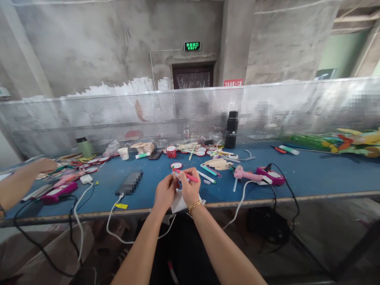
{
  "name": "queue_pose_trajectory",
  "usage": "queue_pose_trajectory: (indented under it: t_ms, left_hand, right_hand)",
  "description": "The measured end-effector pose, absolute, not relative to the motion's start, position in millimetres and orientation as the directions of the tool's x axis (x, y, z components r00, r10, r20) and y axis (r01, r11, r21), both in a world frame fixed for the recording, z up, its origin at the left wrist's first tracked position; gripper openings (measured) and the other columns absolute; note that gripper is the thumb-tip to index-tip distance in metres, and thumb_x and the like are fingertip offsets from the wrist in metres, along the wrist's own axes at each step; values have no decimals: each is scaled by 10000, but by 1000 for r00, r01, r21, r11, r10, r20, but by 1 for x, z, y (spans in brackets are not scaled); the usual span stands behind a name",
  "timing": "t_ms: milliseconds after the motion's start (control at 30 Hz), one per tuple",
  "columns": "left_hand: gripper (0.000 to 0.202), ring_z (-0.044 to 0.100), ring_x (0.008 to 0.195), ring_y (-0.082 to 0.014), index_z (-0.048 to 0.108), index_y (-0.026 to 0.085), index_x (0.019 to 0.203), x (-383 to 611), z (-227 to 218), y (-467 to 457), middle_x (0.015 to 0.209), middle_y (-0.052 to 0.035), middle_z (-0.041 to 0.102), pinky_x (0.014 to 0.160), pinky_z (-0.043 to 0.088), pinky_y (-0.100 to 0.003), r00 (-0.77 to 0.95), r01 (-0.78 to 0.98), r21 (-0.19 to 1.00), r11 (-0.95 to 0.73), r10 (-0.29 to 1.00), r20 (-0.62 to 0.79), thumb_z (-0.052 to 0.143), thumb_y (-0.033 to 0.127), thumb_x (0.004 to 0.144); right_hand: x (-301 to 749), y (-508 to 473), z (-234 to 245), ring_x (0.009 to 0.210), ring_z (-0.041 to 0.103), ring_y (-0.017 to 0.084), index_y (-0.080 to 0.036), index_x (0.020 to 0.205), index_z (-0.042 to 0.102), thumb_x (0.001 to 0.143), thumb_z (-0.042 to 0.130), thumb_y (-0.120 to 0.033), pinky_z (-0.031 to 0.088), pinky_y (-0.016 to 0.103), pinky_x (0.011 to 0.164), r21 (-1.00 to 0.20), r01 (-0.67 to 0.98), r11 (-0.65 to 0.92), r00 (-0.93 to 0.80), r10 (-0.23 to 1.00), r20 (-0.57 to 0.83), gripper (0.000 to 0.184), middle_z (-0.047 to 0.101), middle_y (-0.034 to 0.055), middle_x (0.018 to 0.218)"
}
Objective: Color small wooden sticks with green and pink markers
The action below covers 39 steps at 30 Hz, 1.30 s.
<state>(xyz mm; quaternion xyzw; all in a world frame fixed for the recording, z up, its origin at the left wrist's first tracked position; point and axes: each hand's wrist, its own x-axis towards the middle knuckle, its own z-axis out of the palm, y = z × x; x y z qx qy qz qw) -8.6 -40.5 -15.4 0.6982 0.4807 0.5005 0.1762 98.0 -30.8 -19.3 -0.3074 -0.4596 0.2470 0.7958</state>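
Observation:
In the head view my right hand [190, 186] is closed around a pink marker pen [191, 177], wrist ringed by a gold bracelet. Close against it, my left hand [165, 191] pinches something small and pale with a green end, mostly hidden by the fingers. Beneath both hands a white sheet [179, 202] lies at the table's front edge. Just beyond them is a round white disc with a red rim [176, 166]. To the right of my hands lie a white marker with a green tip [207, 176] and a loose cap [207, 182].
A pink glue gun [247, 175], wooden sticks [216, 164] and a black bottle [232, 130] occupy the blue table's right and back. Left are a phone [129, 183], white cable [109, 221] and paper cup [123, 153]. Another person's arm [25, 184] reaches in at far left.

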Motion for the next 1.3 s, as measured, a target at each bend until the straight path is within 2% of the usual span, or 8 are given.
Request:
queue_pose_trajectory:
  t_ms: [100, 267, 433, 600, 1000, 1167, 1300]
  left_hand:
    - [304, 528, 583, -153, 584, 214, 724, -9, -16, -40, 642, 14, 600, 595, 361, -269, 41, 503, 727, -468, 852, 521, 497, 383, 961]
    - [306, 537, 606, -154, 589, 210, 735, -8, -15, -41, 669, 10, 621, 596, 355, -269, 41, 496, 732, -468, 854, 518, 501, 393, 965]
    - [298, 540, 618, -153, 583, 208, 729, -8, -14, -42, 677, 6, 632, 606, 355, -268, 45, 509, 717, -477, 846, 531, 490, 362, 966]
    - [282, 540, 618, -155, 582, 214, 740, -9, -16, -41, 676, 11, 622, 604, 363, -267, 45, 492, 735, -466, 857, 513, 501, 372, 959]
    - [287, 526, 594, -150, 586, 211, 731, -8, -14, -42, 651, 16, 602, 599, 355, -269, 41, 517, 719, -465, 852, 522, 491, 363, 955]
    - [298, 521, 589, -153, 583, 214, 735, -8, -14, -42, 646, 16, 593, 587, 353, -270, 37, 504, 732, -459, 858, 513, 497, 394, 956]
    - [277, 523, 596, -153, 581, 214, 725, -9, -16, -39, 645, 15, 591, 596, 353, -271, 43, 515, 718, -468, 850, 524, 497, 357, 947]
  right_hand:
    - [98, -32, -18, 627, 521, 145, -222, 730, 535, 838, 635, -332, 449, 298, 634, -707, -128, 695, 480, 668, 569, 184, 554, -35, 654]
    - [99, -32, -18, 638, 539, 144, -211, 748, 557, 842, 640, -338, 452, 293, 641, -705, -123, 698, 423, 679, 599, 179, 576, -30, 667]
    - [99, -32, -18, 622, 521, 137, -215, 732, 536, 835, 632, -322, 441, 291, 638, -706, -130, 696, 481, 667, 569, 176, 560, -40, 650]
    - [99, -33, -17, 639, 532, 146, -215, 740, 549, 838, 634, -333, 440, 295, 643, -709, -117, 695, 433, 678, 594, 175, 568, -32, 655]
    - [99, -31, -18, 636, 528, 139, -213, 727, 540, 823, 639, -328, 448, 290, 640, -713, -140, 687, 486, 675, 555, 181, 560, -34, 669]
    - [99, -32, -18, 639, 537, 144, -215, 733, 541, 828, 625, -330, 451, 291, 638, -719, -124, 683, 423, 692, 584, 171, 574, -31, 670]
    - [100, -33, -18, 628, 516, 139, -222, 711, 523, 822, 613, -309, 438, 287, 636, -714, -120, 689, 477, 671, 568, 168, 551, -41, 640]
